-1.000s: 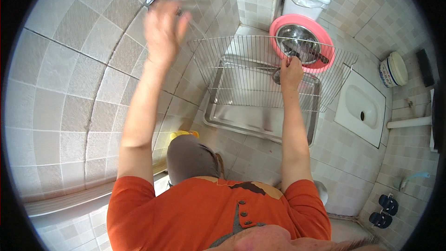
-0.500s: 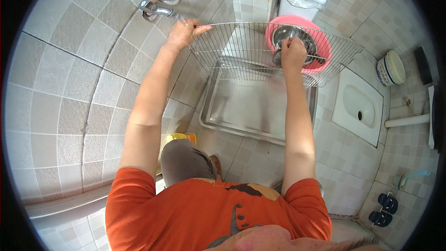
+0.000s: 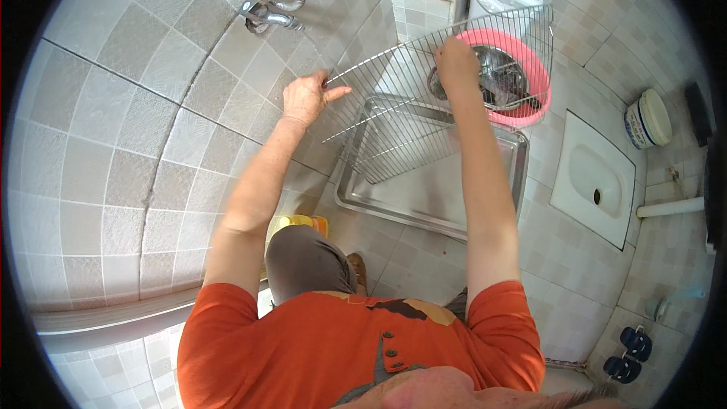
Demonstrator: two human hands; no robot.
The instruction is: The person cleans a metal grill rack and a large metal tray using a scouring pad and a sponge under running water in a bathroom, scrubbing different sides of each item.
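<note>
My left hand (image 3: 306,98) grips the left end of a wire rack (image 3: 401,117), its thumb stretched out along the wires. The rack is held tilted over a shallow metal tray (image 3: 424,198) on the floor. My right hand (image 3: 458,68) is closed against the rack's upper part. A dark, shiny edge shows beside its fingers; what it holds is hidden. Behind the rack stands a pink basin (image 3: 539,68) with a shiny metal bowl (image 3: 500,72) in it.
A wall tap (image 3: 276,19) with a coiled metal hose is at the upper left. A lined white bin (image 3: 496,0) stands behind the basin. To the right are a squat toilet (image 3: 594,170) and a white bucket (image 3: 650,117). A yellow container (image 3: 299,222) is by my knee.
The rack has tilted, its right end swinging up and away and its lower edge coming nearer. My left hand has moved down and nearer; my right hand has shifted left and slightly farther away.
</note>
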